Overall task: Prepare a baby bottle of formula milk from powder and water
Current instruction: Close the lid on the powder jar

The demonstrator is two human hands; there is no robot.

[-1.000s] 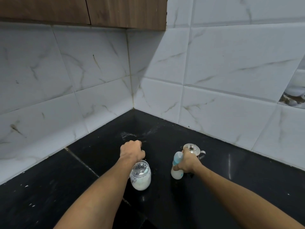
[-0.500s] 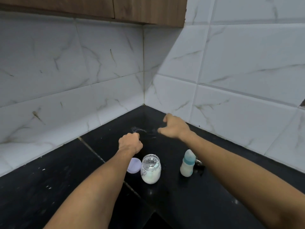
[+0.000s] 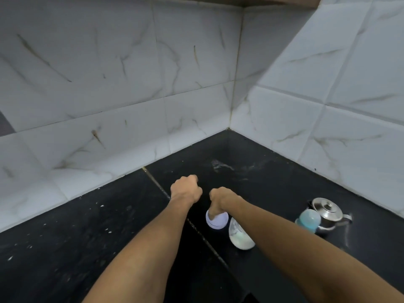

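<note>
On the black table (image 3: 273, 182), close to the corner of the tiled wall (image 3: 131, 84), stand the task's things. Powder jar (image 3: 240, 237): clear and rounded, upright, its lower part filled with white powder, its mouth hidden behind the right forearm. Lid (image 3: 217, 221): pale lavender, round, just left of the jar; whether it rests on the table or is lifted cannot be told. Baby bottle (image 3: 309, 220): upright, capped in translucent blue, well to the right of the jar and just in front of a small steel kettle (image 3: 326, 212). Right grip (image 3: 223, 199): fingers (image 3: 213, 212) curled downward and closed on the top of the lid. Left grip (image 3: 185, 190): curled into a fist above the table, just left of the right grip and apart from the lid; nothing is seen in it.

Judged stage: early, with the bottle capped and the powder in its jar.

Judged handling: the lid appears to be light, stiff plastic, best pinched across its rim. The jar looks smooth and hard, possibly breakable, and heavier low down; it is best taken round the belly and kept level, since loose powder spills readily. The bottle is probably light, tall and narrow, so easily toppled; hold its body while the cap is loosened
</note>
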